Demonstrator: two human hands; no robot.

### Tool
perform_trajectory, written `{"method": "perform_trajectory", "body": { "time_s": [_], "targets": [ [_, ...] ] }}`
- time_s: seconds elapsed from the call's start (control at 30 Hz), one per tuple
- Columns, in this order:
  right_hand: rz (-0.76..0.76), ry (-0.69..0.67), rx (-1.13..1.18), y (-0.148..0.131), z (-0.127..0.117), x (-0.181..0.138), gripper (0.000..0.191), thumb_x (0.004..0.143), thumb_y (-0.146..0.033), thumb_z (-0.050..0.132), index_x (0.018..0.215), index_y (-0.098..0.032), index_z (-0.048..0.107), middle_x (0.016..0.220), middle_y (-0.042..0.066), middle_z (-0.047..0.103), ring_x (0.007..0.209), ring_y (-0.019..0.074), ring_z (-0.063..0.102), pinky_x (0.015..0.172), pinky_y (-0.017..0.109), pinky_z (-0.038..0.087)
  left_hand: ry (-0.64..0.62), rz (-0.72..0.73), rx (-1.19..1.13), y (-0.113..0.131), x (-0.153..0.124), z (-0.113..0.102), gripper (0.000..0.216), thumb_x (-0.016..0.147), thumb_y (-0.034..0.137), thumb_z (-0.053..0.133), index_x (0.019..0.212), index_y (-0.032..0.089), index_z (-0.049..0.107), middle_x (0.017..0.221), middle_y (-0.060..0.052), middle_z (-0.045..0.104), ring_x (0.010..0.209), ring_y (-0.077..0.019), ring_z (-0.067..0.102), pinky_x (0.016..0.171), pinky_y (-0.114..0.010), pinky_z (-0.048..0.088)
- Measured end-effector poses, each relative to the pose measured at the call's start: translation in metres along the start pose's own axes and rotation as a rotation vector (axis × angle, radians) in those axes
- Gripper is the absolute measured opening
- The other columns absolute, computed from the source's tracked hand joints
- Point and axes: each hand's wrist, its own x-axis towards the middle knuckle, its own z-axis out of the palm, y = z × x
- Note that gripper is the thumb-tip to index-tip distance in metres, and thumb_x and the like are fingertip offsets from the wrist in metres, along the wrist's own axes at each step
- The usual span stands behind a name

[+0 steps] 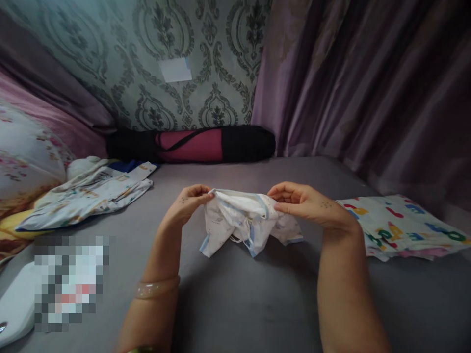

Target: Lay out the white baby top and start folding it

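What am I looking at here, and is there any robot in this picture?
No machine here: these are a person's own bare hands, seen from a camera worn on the head, looking forward and down. It is the only view. The left grip and the right grip hold a white garment with blue edging and a drawstring, pinched along its top edge. Below is a grey sheet. On it lie patterned clothes to the left, colourfully printed cloth to the right, and a long black-and-pink bag at the far end. The white item at lower left is partly out of frame, so I can't name it.
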Motion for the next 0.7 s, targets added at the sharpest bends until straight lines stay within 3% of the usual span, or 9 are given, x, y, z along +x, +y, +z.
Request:
{"method": "perform_trajectory", "body": {
  "time_s": [0.13, 0.27, 0.33, 0.43, 0.53, 0.7],
  "targets": [
    [0.008, 0.009, -0.033, -0.005, 0.004, -0.002, 0.035, 0.074, -0.037, 0.071, 0.103, -0.021, 0.061, 0.097, 0.005, 0.069, 0.090, 0.0163, 0.064, 0.079, 0.030, 0.051, 0.198, 0.142, -0.082, 0.008, -0.001, 0.008, 0.037, 0.061, 0.042, 0.079, 0.085, 0.015, 0.069, 0.075, -0.003, 0.066, 0.066, -0.0117, 0.057, 0.062, -0.024, 0.045],
    [-0.086, 0.204, -0.040, -0.013, 0.006, -0.014, 0.036, 0.071, -0.042, 0.072, 0.101, -0.023, 0.064, 0.091, 0.004, 0.070, 0.084, 0.0197, 0.066, 0.072, 0.033, 0.053, 0.376, 0.477, -0.035, 0.040, -0.025, 0.010, 0.030, 0.076, 0.040, 0.067, 0.099, 0.021, 0.069, 0.088, -0.002, 0.068, 0.072, -0.0110, 0.058, 0.062, -0.021, 0.045],
    [-0.120, 0.330, -0.101, -0.013, 0.004, -0.015, 0.034, 0.071, -0.044, 0.072, 0.098, -0.023, 0.067, 0.090, 0.005, 0.070, 0.084, 0.0215, 0.066, 0.073, 0.035, 0.053, 0.358, 0.517, 0.069, 0.052, -0.037, 0.006, 0.028, 0.080, 0.040, 0.063, 0.100, 0.022, 0.070, 0.088, -0.003, 0.068, 0.071, -0.0111, 0.057, 0.060, -0.020, 0.044],
    [-0.136, 0.481, -0.245, -0.009, 0.004, -0.009, 0.026, 0.075, -0.041, 0.069, 0.092, -0.022, 0.068, 0.092, 0.006, 0.070, 0.086, 0.0217, 0.065, 0.077, 0.036, 0.052, 0.232, 0.448, 0.314, 0.051, -0.041, 0.000, 0.026, 0.078, 0.039, 0.065, 0.096, 0.020, 0.072, 0.081, -0.003, 0.066, 0.066, -0.0114, 0.054, 0.054, -0.020, 0.040],
    [-0.147, 0.447, -0.304, -0.008, 0.008, -0.003, 0.024, 0.081, -0.036, 0.062, 0.100, -0.022, 0.067, 0.097, 0.006, 0.070, 0.089, 0.0207, 0.064, 0.080, 0.035, 0.051, 0.113, 0.373, 0.437, 0.037, -0.031, -0.003, 0.026, 0.077, 0.038, 0.067, 0.095, 0.019, 0.072, 0.080, -0.003, 0.066, 0.067, -0.0123, 0.054, 0.054, -0.019, 0.039],
    [-0.126, 0.444, -0.429, -0.009, 0.010, -0.002, 0.021, 0.085, -0.031, 0.055, 0.101, -0.023, 0.067, 0.099, 0.004, 0.070, 0.088, 0.0201, 0.063, 0.078, 0.033, 0.050, 0.034, 0.256, 0.340, 0.021, -0.019, 0.000, 0.025, 0.075, 0.039, 0.070, 0.090, 0.019, 0.070, 0.079, -0.004, 0.064, 0.067, -0.0120, 0.053, 0.056, -0.020, 0.040]
  ]
}}
